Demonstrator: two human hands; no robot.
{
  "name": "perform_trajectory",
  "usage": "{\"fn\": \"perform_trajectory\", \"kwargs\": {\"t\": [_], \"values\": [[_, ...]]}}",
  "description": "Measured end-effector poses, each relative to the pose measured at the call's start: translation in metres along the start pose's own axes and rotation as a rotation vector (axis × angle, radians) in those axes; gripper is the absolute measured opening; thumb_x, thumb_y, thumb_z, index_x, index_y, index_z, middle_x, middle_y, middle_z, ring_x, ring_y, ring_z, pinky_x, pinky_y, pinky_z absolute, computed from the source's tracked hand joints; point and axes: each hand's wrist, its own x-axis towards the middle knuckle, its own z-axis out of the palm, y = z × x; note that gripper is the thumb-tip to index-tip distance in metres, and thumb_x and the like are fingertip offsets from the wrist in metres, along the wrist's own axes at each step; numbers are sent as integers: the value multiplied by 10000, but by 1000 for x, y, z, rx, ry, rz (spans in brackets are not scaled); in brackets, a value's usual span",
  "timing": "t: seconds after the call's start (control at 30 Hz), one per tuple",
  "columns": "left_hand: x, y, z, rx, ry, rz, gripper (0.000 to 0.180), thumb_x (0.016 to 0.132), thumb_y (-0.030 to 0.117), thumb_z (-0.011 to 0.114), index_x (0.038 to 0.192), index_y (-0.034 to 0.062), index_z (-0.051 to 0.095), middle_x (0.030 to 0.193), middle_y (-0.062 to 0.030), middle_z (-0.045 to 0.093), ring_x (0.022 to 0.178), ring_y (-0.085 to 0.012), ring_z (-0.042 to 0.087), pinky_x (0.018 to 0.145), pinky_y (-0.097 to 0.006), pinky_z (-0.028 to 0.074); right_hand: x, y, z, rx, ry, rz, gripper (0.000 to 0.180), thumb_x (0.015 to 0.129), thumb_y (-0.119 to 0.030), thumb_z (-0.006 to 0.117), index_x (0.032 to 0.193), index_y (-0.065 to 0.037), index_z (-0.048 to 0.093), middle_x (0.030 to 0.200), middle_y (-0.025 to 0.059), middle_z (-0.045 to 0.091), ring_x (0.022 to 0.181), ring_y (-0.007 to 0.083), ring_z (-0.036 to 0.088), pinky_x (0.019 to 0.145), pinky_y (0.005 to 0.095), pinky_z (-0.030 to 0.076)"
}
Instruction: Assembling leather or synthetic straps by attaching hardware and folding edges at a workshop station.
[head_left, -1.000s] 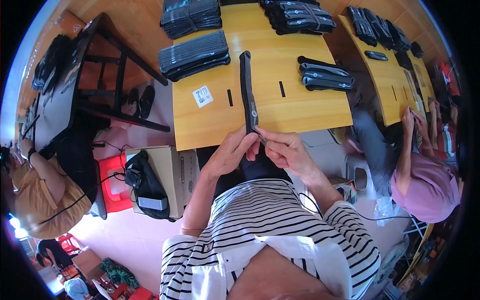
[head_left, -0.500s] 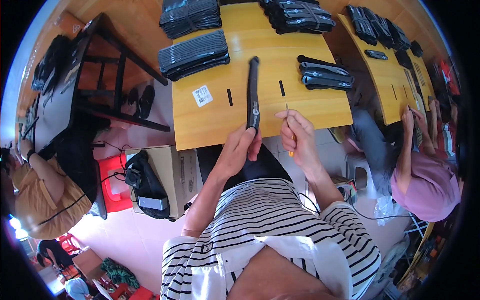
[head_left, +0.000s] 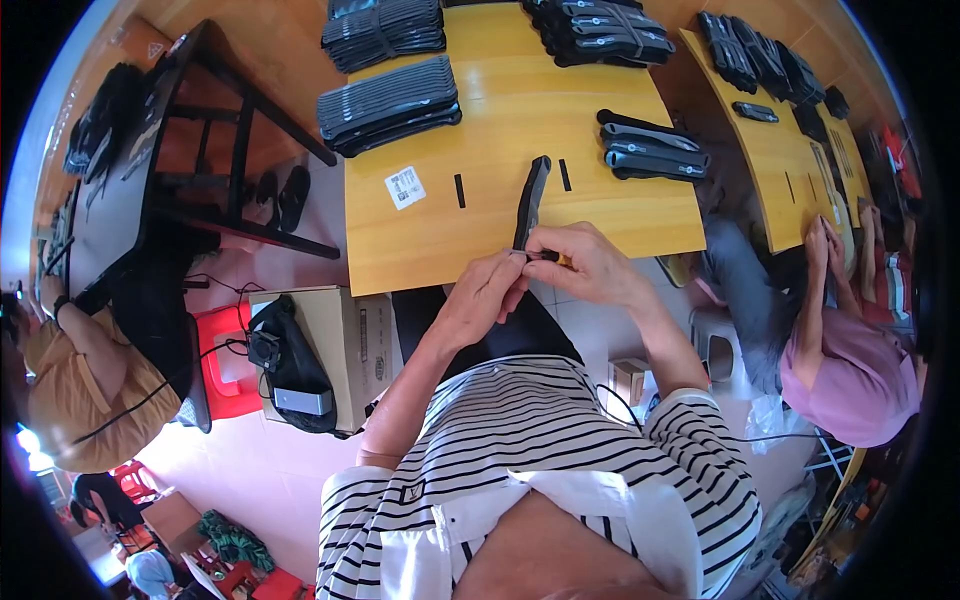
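Observation:
My left hand [head_left: 478, 298] is closed on the near end of a long, flat black strip [head_left: 534, 200], which points away from me over the table's front edge. Against that end my right hand [head_left: 588, 262] is closed around a slim tool with an orange handle [head_left: 564, 260]. In this frame the tool's tip is hidden at the fingers, where both hands meet. On the yellow table [head_left: 420, 250], a neat stack of ribbed black strips [head_left: 388, 105] lies to the left. A smaller pile of similar strips [head_left: 655, 150] lies to the right.
Bundled strips sit at the far left [head_left: 382, 38] and far right [head_left: 605, 32]. A white label [head_left: 405, 187] and two dark slots mark the tabletop. A cardboard box [head_left: 345, 340] and red stool [head_left: 225, 365] stand left. People sit at tables on both sides.
My right hand has moved left with the tool, up to the strip's near end. The strip's far end has come nearer and tilted right.

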Motion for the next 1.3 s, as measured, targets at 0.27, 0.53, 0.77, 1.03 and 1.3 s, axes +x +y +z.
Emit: {"fn": "perform_trajectory", "kwargs": {"t": [0.27,0.53,0.77,1.03,1.3], "values": [[4,-8,9,-7,56,129,355,931,268,347,724,5,465,521,-27,434,426,-108,405,409,-244,350,-2,14,4,433,-39,136,128,819,-105,546,745,-4,523,564,29,510,505,82,473,452,239,337],[1,-6,14,-162,8,161,329,936,253,336,739,19,459,531,-21,439,433,-84,403,412,-229,349,-6,25,15,1243,75,264,123,782,-90,519,679,-26,500,462,16,419,346,48,314,334,198,238],[7,-8,16,-55,158,140,345,930,275,333,734,31,478,548,-19,465,444,-83,436,407,-215,355,2,5,31,166,458,-42,141,818,-65,542,705,11,503,484,54,470,433,145,501,428,252,378],[13,-4,11,-280,173,-33,445,926,401,381,716,32,517,544,-29,491,414,-97,457,398,-204,372,7,9,33,111,419,30,181,840,-80,535,692,14,491,549,92,531,511,135,570,492,260,431],[35,-1,12,-228,180,71,408,920,396,395,679,76,473,502,4,442,382,-72,404,363,-192,303,33,31,24,735,457,274,271,878,-151,480,620,-77,447,480,-57,365,381,38,293,364,217,221]]}}
